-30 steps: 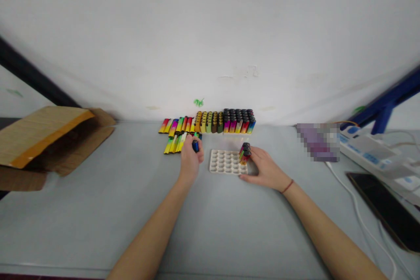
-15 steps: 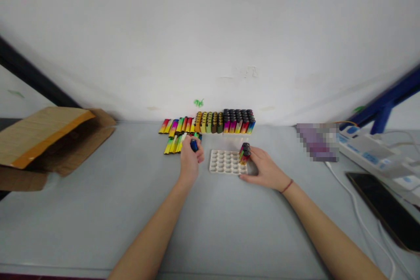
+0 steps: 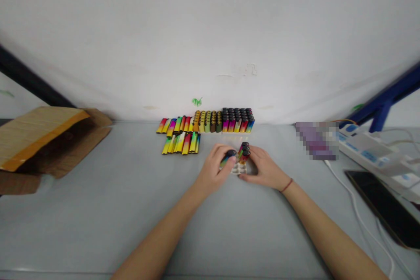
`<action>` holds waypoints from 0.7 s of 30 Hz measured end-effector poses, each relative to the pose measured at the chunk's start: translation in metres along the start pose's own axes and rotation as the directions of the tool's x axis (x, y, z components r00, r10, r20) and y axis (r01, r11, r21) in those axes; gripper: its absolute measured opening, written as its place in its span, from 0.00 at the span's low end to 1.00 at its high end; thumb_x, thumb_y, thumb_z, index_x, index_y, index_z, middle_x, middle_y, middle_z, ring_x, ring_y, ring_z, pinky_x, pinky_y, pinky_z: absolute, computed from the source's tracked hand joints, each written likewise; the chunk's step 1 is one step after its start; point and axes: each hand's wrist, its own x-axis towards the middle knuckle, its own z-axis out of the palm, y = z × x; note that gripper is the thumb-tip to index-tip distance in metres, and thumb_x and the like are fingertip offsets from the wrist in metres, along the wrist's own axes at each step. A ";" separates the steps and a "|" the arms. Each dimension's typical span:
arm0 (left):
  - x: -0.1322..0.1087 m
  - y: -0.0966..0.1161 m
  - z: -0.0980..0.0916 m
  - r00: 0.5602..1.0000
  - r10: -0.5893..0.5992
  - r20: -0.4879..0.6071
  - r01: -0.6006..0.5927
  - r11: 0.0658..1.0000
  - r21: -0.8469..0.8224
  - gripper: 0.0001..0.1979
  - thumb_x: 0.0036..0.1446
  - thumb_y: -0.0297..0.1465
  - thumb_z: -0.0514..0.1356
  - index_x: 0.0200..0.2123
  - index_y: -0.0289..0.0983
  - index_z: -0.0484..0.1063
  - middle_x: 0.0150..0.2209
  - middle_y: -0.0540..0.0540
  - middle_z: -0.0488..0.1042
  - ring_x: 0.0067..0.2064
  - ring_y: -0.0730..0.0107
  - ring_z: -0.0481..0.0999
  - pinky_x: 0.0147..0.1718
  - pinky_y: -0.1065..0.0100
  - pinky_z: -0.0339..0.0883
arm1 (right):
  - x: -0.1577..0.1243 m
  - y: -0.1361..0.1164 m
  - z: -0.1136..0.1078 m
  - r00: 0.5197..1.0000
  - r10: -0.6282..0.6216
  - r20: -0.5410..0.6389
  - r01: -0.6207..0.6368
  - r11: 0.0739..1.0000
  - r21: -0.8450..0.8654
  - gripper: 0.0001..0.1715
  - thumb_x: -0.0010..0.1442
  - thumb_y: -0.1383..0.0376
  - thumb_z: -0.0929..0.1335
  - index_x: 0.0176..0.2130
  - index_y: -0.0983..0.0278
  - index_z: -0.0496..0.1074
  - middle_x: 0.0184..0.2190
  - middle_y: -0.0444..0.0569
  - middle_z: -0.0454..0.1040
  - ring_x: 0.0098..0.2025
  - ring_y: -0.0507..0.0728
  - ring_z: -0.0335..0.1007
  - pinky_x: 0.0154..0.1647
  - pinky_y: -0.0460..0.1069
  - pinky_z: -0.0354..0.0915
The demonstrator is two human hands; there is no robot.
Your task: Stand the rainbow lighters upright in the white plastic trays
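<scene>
My left hand [image 3: 212,171] is shut on a rainbow-coloured disposable lighter [image 3: 228,158], held tilted above a white moulded tray [image 3: 240,169]. The hands hide most of this tray. My right hand [image 3: 265,170] rests at the tray's right side and holds a small upright bunch of black-capped lighters [image 3: 244,152]. Just behind the hands stand rows of upright lighters [image 3: 236,121], and further left a shorter group of lighters [image 3: 181,143] lies on the grey table [image 3: 131,148].
An open cardboard box [image 3: 49,142] sits at the left. On the right are a pixelated purple object [image 3: 316,141], a white power strip [image 3: 369,151], white cables [image 3: 356,210] and a black phone [image 3: 383,208]. A white wall rises behind the table.
My left hand has moved right from the lying lighters to the tray, carrying its lighter, and now covers much of the tray. The right hand has stayed in place.
</scene>
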 end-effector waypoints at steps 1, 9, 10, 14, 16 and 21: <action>0.000 0.001 0.001 0.999 0.030 0.042 -0.031 0.999 0.015 0.09 0.63 0.36 0.56 0.42 0.39 0.73 0.42 0.41 0.76 0.46 0.61 0.75 0.48 0.60 0.68 | 0.000 0.000 0.000 1.000 0.001 -0.001 -0.001 1.000 0.004 0.45 0.54 0.49 0.72 0.63 0.66 0.60 0.59 0.64 0.68 0.60 0.70 0.64 0.61 0.66 0.61; -0.002 -0.004 0.010 0.978 0.045 0.202 -0.051 0.998 0.022 0.11 0.62 0.35 0.60 0.46 0.42 0.77 0.45 0.42 0.80 0.49 0.58 0.77 0.54 0.56 0.67 | 0.001 -0.001 0.000 1.000 -0.004 0.002 0.004 1.000 0.014 0.41 0.54 0.50 0.73 0.61 0.63 0.63 0.59 0.62 0.69 0.61 0.70 0.64 0.61 0.66 0.60; -0.002 -0.004 0.010 0.978 0.042 0.206 -0.049 0.998 0.029 0.11 0.61 0.35 0.60 0.46 0.42 0.77 0.45 0.43 0.81 0.49 0.59 0.78 0.54 0.57 0.67 | 0.001 -0.002 -0.001 1.000 -0.004 0.002 0.004 1.000 0.014 0.41 0.54 0.50 0.73 0.61 0.63 0.63 0.59 0.62 0.68 0.61 0.70 0.64 0.61 0.66 0.60; -0.003 -0.006 0.010 0.981 0.023 0.194 -0.035 0.998 0.060 0.11 0.62 0.34 0.60 0.47 0.42 0.76 0.46 0.44 0.81 0.48 0.61 0.78 0.52 0.59 0.68 | 0.001 -0.002 -0.001 1.000 -0.001 0.006 0.000 1.000 0.012 0.42 0.53 0.51 0.73 0.61 0.65 0.63 0.59 0.63 0.68 0.61 0.70 0.63 0.62 0.66 0.60; -0.004 -0.008 0.011 0.985 0.016 0.172 -0.029 0.997 0.076 0.12 0.62 0.34 0.60 0.48 0.41 0.74 0.46 0.44 0.80 0.47 0.61 0.78 0.51 0.60 0.68 | 0.001 -0.002 -0.001 1.000 -0.004 0.007 0.004 1.000 0.013 0.43 0.53 0.51 0.73 0.61 0.65 0.62 0.59 0.63 0.68 0.61 0.70 0.63 0.61 0.66 0.60; -0.006 -0.015 0.012 0.994 0.023 0.105 -0.040 0.987 0.155 0.09 0.61 0.35 0.61 0.44 0.41 0.73 0.41 0.44 0.80 0.44 0.61 0.79 0.46 0.60 0.69 | 0.000 -0.001 0.000 1.000 -0.016 -0.009 0.016 1.000 -0.007 0.46 0.54 0.49 0.73 0.64 0.65 0.59 0.59 0.65 0.68 0.61 0.71 0.64 0.60 0.67 0.61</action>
